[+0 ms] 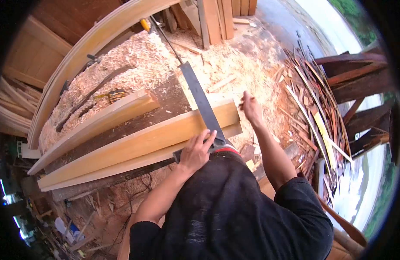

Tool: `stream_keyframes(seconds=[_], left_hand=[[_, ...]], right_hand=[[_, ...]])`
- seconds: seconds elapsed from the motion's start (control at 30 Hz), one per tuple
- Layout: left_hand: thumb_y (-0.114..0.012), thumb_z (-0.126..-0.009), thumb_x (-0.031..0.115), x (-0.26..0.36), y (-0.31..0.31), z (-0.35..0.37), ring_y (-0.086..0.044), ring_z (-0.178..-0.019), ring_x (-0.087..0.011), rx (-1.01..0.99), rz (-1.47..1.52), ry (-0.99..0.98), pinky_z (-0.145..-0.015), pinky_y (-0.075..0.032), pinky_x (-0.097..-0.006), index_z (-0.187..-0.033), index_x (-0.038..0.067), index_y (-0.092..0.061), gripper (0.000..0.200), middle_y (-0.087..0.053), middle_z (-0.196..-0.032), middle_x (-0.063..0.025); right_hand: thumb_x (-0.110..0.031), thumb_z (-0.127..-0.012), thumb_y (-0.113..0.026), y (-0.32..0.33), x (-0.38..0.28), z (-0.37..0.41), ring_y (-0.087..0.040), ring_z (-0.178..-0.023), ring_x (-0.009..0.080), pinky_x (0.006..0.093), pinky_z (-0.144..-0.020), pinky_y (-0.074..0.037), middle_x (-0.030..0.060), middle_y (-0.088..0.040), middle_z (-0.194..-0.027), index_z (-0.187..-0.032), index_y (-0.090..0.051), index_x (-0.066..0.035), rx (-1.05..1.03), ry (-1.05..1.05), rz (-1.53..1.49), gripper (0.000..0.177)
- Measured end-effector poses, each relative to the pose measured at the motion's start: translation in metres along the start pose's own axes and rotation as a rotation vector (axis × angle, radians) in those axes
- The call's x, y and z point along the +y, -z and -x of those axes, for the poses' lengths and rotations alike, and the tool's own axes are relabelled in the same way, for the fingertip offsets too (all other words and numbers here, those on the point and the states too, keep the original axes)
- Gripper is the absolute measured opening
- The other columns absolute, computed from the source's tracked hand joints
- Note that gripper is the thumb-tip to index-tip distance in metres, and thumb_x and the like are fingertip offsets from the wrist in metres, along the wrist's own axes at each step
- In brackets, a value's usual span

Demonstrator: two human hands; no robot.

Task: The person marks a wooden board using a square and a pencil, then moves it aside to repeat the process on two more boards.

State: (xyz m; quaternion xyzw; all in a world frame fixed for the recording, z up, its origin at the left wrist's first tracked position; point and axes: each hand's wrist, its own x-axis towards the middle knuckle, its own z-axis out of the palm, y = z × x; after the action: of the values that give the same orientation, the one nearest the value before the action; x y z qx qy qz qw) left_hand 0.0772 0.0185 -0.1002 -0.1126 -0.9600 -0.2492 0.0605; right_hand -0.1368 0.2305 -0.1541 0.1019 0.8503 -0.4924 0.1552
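Note:
A dark metal square (203, 102) lies across the end of a long pale plank (139, 141) on the workbench. My left hand (197, 151) presses down on the square's near end at the plank's front edge, fingers spread over it. My right hand (251, 108) is closed just past the plank's right end, beside the square's blade. A thin pencil-like stick (241, 104) pokes out of its fist toward the wood. A second pale plank (105, 121) lies parallel behind the first.
Wood shavings (135, 56) are heaped on the dark bench (167, 97) behind the planks. A long curved timber (76, 60) arcs along the far left. Thin offcut strips (312, 108) are piled to the right. Boards (217, 19) stand at the back.

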Motion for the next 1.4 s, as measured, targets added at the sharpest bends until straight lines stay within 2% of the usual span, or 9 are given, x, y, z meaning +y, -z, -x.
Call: stream_keyframes(seconds=[0.03, 0.17, 0.37, 0.47, 0.6, 0.7, 0.77, 1.03, 1.4], left_hand=[[-0.083, -0.076, 0.024, -0.005, -0.008, -0.002, -0.048, -0.133, -0.0339, -0.1, -0.067, 0.039, -0.11, -0.041, -0.0498, -0.137, 0.008, -0.062, 0.067, -0.049, -0.141, -0.0113], [-0.082, -0.078, 0.036, -0.02, -0.006, -0.021, -0.027, -0.149, -0.0435, -0.132, 0.046, -0.06, -0.115, -0.025, -0.0681, -0.141, 0.014, -0.06, 0.07, -0.032, -0.162, -0.0142], [-0.083, -0.076, 0.028, -0.026, -0.017, -0.023, -0.018, -0.153, -0.0455, -0.32, -0.03, -0.073, -0.117, -0.02, -0.0696, -0.147, 0.02, -0.054, 0.077, -0.025, -0.166, -0.0127], [-0.083, -0.073, 0.03, -0.031, 0.003, -0.037, -0.019, -0.152, -0.0461, -0.461, 0.054, -0.053, -0.116, -0.016, -0.0726, -0.148, 0.027, -0.052, 0.082, -0.023, -0.167, -0.0121], [-0.084, -0.063, 0.05, -0.052, 0.026, -0.075, -0.013, -0.152, -0.049, -0.443, 0.046, -0.031, -0.114, -0.012, -0.0774, -0.139, 0.04, -0.06, 0.081, -0.018, -0.169, -0.0073], [-0.086, -0.059, 0.05, -0.058, 0.018, -0.075, -0.017, -0.149, -0.0486, -0.438, 0.072, -0.028, -0.112, -0.016, -0.076, -0.134, 0.043, -0.064, 0.079, -0.02, -0.168, -0.0067], [-0.086, -0.058, 0.051, -0.061, 0.017, -0.077, -0.022, -0.147, -0.0478, -0.451, 0.073, -0.025, -0.11, -0.019, -0.0728, -0.133, 0.045, -0.065, 0.078, -0.025, -0.167, -0.0063], [-0.081, -0.062, 0.06, -0.064, 0.007, -0.074, -0.026, -0.145, -0.0443, -0.498, 0.053, 0.005, -0.103, -0.025, -0.0733, -0.136, 0.05, -0.059, 0.078, -0.028, -0.166, 0.002], [-0.077, -0.069, 0.062, -0.059, -0.006, -0.066, -0.026, -0.146, -0.0447, -0.482, 0.01, -0.023, -0.104, -0.021, -0.075, -0.141, 0.05, -0.054, 0.077, -0.028, -0.167, 0.0036]], right_hand=[[-0.055, -0.105, -0.045, 0.005, -0.007, 0.006, -0.068, -0.077, 0.0201, 0.0332, -0.075, -0.053, 0.0174, -0.07, -0.083, -0.108, -0.066, 0.007, 0.069, 0.039, -0.213, 0.065], [-0.046, -0.11, -0.039, 0.017, -0.014, 0.035, -0.067, -0.078, 0.019, 0.0329, -0.075, -0.054, 0.0147, -0.072, -0.091, -0.116, -0.064, 0.007, 0.059, 0.16, -0.496, 0.059], [-0.047, -0.111, -0.032, 0.001, -0.025, 0.062, -0.069, -0.092, 0.0193, 0.032, -0.088, -0.053, 0.0149, -0.074, -0.103, -0.122, -0.068, 0.003, -0.067, 0.216, -0.413, 0.062], [-0.031, -0.11, -0.044, -0.013, -0.021, 0.062, -0.069, -0.095, 0.0182, 0.0317, -0.086, -0.054, 0.0146, -0.074, -0.107, -0.121, -0.069, 0.003, -0.052, 0.324, -0.376, 0.043], [-0.015, -0.107, -0.051, -0.016, -0.033, 0.064, -0.069, -0.09, 0.0148, 0.0291, -0.081, -0.055, 0.0129, -0.075, -0.102, -0.118, -0.069, 0.004, -0.118, 0.253, -0.402, 0.029], [-0.009, -0.098, -0.061, -0.014, -0.028, 0.058, -0.071, -0.086, 0.0261, 0.0345, -0.078, -0.055, 0.0166, -0.074, -0.098, -0.115, -0.07, 0.002, -0.124, 0.425, -0.133, 0.023], [-0.004, -0.089, -0.067, -0.017, -0.031, 0.059, -0.07, -0.085, 0.0341, 0.038, -0.077, -0.055, 0.0191, -0.072, -0.096, -0.115, -0.069, 0.002, -0.116, 0.56, -0.067, 0.027], [0.004, -0.081, -0.072, -0.01, -0.034, 0.056, -0.069, -0.087, 0.0306, 0.0389, -0.081, -0.055, 0.0161, -0.072, -0.097, -0.118, -0.067, 0.006, -0.214, 0.609, 0.053, 0.037], [0.001, -0.084, -0.063, -0.008, -0.037, 0.049, -0.069, -0.079, 0.0323, 0.0381, -0.071, -0.056, 0.0211, -0.071, -0.094, -0.118, -0.064, 0.01, -0.242, 0.608, 0.057, 0.035]])
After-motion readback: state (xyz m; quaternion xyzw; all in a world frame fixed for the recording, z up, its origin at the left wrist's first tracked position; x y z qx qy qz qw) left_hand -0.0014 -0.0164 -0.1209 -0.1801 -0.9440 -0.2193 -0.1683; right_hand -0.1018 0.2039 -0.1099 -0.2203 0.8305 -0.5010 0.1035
